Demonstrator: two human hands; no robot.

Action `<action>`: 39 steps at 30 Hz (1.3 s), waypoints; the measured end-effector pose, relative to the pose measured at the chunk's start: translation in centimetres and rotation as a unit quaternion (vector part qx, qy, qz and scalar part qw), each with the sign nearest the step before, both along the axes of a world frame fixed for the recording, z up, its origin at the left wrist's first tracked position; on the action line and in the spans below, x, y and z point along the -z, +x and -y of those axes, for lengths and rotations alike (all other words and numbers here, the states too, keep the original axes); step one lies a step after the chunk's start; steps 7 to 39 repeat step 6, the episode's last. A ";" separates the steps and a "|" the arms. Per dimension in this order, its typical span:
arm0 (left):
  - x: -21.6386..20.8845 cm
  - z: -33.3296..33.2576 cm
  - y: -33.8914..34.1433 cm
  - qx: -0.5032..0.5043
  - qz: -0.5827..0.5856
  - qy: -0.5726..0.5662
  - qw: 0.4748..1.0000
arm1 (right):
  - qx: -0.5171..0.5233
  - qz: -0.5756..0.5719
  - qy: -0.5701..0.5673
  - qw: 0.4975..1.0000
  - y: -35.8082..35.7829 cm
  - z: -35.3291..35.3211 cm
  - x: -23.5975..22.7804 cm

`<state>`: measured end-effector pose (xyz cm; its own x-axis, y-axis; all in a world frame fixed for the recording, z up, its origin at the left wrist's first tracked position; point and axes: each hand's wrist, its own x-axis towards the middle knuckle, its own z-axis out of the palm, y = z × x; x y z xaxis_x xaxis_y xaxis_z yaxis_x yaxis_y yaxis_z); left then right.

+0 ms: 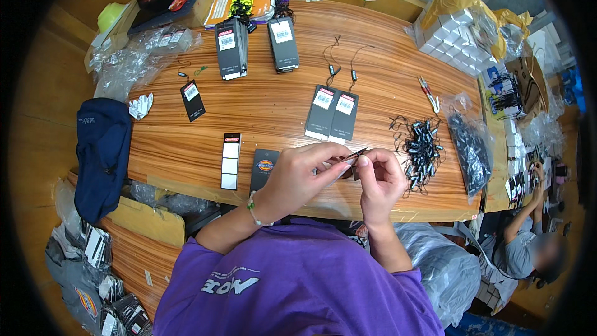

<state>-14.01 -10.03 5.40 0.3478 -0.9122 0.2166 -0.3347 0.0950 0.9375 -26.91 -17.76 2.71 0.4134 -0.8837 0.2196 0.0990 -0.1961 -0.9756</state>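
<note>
My left hand [301, 171] is closed on a dark hang tag [357, 154], which I see almost edge-on. At its far end my right hand [380, 180] pinches with thumb and forefinger; whether a string is between them is too small to tell. Just beyond my hands lie two grey hang tags [331, 113] side by side, their black strings pointing away from me. A heap of black hang-tag strings [423, 152] with small barrel-shaped ends lies right of my right hand. Partly behind my left forearm is another grey tag [264, 165], and left of it a dark strip with white labels [231, 162].
Two stacks of strung tags, a left stack [231, 50] and a right stack [283, 46], stand at the back. Snips [428, 94] and a plastic bag of black strings [471, 149] lie right. A navy pouch [102, 155] sits left. A co-worker [528, 249] works at far right.
</note>
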 end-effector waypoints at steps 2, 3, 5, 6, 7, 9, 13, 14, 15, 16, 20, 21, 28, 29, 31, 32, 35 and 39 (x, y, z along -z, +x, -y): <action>-0.1 -0.1 0.2 0.005 0.038 0.000 0.999 | -0.009 0.054 0.046 0.997 0.2 -0.3 0.2; -0.2 -0.1 0.2 0.008 0.058 0.000 0.998 | -0.015 0.059 0.050 0.997 0.2 -0.3 0.3; -0.4 -0.2 0.4 0.012 0.103 -0.016 0.995 | -0.026 0.069 0.058 0.996 0.2 -0.5 0.5; -0.6 -0.3 0.5 0.014 0.125 -0.024 0.992 | -0.027 0.069 0.058 0.996 0.2 -0.5 0.5; -0.6 -0.3 0.5 0.014 0.125 -0.024 0.992 | -0.027 0.069 0.058 0.996 0.2 -0.5 0.5; -0.6 -0.3 0.5 0.014 0.125 -0.024 0.992 | -0.027 0.069 0.058 0.996 0.2 -0.5 0.5; -0.6 -0.3 0.5 0.014 0.125 -0.024 0.992 | -0.027 0.069 0.058 0.996 0.2 -0.5 0.5; -0.6 -0.3 0.5 0.014 0.125 -0.024 0.992 | -0.027 0.069 0.058 0.996 0.2 -0.5 0.5; -0.6 -0.3 0.5 0.014 0.125 -0.024 0.992 | -0.027 0.069 0.058 0.996 0.2 -0.5 0.5; -0.6 -0.3 0.5 0.014 0.125 -0.024 0.992 | -0.027 0.069 0.058 0.996 0.2 -0.5 0.5; -0.6 -0.3 0.5 0.014 0.125 -0.024 0.992 | -0.027 0.069 0.058 0.996 0.2 -0.5 0.5; -0.6 -0.3 0.5 0.014 0.125 -0.024 0.992 | -0.027 0.069 0.058 0.996 0.2 -0.5 0.5; -0.6 -0.3 0.5 0.014 0.125 -0.024 0.992 | -0.027 0.069 0.058 0.996 0.2 -0.5 0.5; -0.6 -0.3 0.5 0.014 0.125 -0.024 0.992 | -0.027 0.069 0.058 0.996 0.2 -0.5 0.5; -0.6 -0.3 0.5 0.014 0.125 -0.024 0.992 | -0.027 0.069 0.058 0.996 0.2 -0.5 0.5; -0.6 -0.3 0.5 0.014 0.125 -0.024 0.992 | -0.027 0.069 0.058 0.996 0.2 -0.5 0.5; -0.6 -0.3 0.5 0.014 0.125 -0.024 0.992 | -0.027 0.069 0.058 0.996 0.2 -0.5 0.5; -0.6 -0.3 0.5 0.014 0.125 -0.024 0.992 | -0.027 0.069 0.058 0.996 0.2 -0.5 0.5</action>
